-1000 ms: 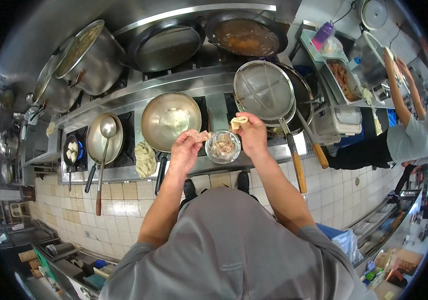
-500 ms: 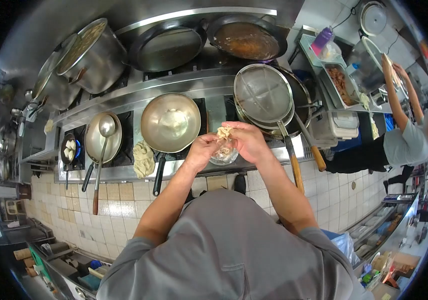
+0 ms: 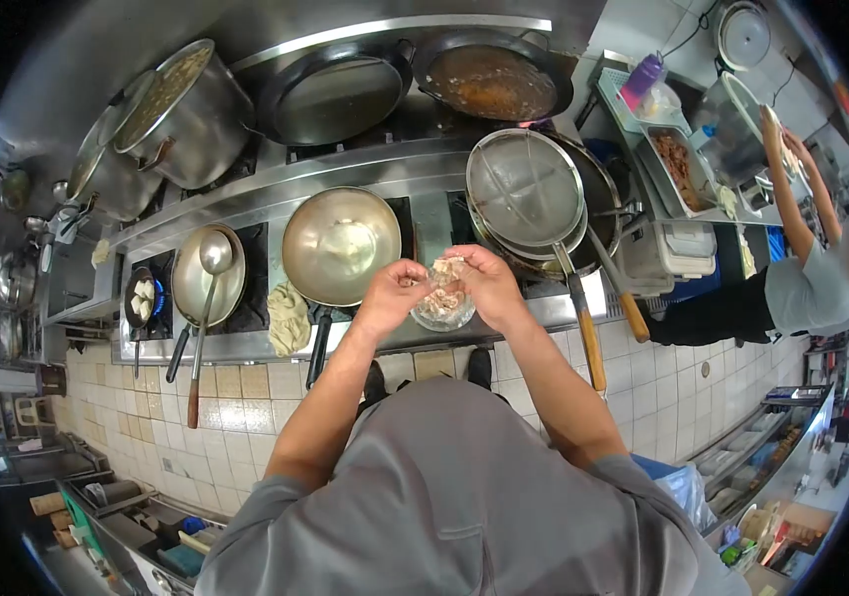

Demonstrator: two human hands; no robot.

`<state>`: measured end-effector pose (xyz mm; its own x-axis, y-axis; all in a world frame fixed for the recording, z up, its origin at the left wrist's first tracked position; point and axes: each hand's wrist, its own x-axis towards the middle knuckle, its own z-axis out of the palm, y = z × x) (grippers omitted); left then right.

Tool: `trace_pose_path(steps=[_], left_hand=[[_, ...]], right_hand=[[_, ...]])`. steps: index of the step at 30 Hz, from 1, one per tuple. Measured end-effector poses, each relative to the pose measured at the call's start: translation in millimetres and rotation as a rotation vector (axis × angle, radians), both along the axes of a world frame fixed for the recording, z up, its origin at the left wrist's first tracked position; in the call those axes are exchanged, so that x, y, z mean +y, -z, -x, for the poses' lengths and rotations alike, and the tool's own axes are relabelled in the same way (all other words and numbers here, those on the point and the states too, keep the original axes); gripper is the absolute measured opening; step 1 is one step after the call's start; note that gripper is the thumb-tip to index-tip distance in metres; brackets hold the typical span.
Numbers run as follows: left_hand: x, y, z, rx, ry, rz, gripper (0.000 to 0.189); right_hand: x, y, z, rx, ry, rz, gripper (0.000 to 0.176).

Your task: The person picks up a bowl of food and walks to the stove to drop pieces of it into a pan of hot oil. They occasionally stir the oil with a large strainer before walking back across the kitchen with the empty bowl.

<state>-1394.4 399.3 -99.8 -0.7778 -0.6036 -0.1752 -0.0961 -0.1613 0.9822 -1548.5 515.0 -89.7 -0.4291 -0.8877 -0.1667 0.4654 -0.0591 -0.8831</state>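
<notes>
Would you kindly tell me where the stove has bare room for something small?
A narrow steel strip lies bare between wok and sieve, beyond the bowl; the ledge behind the wok looks bare too. Crowded: over the bowl, where the left hand and right hand are, around the sieve, and left of the wok: pan, ladle, cloth.

Through the head camera, I bring my bare left hand (image 3: 395,296) to the left edge of the glass bowl (image 3: 443,321), fingers curled, as my right hand (image 3: 489,288) angles in over the bowl's far right side, thumb and fingers bent inward. My left forearm (image 3: 328,400) and right forearm (image 3: 566,385) rise from the near side, elbows wide, wrists converging toward the bowl.
</notes>
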Motion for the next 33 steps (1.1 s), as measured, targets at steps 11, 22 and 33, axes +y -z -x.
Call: trace_pose_path(steps=[11, 22, 33], left_hand=[[0.0, 4.3, 3.8, 0.075, -0.104, -0.433, 0.016], [-18.2, -7.6, -4.0, 0.142, -0.069, -0.787, 0.022], [-31.2, -3.6, 7.6, 0.173, -0.061, -0.872, 0.023]], right_hand=[[-8.0, -10.2, -8.3, 0.792, 0.075, -0.081, 0.023], [-42.1, -36.9, 11.2, 0.87, -0.206, -0.239, 0.025], [-52.9, -52.6, 30.0, 1.216, -0.24, -0.057, 0.021]])
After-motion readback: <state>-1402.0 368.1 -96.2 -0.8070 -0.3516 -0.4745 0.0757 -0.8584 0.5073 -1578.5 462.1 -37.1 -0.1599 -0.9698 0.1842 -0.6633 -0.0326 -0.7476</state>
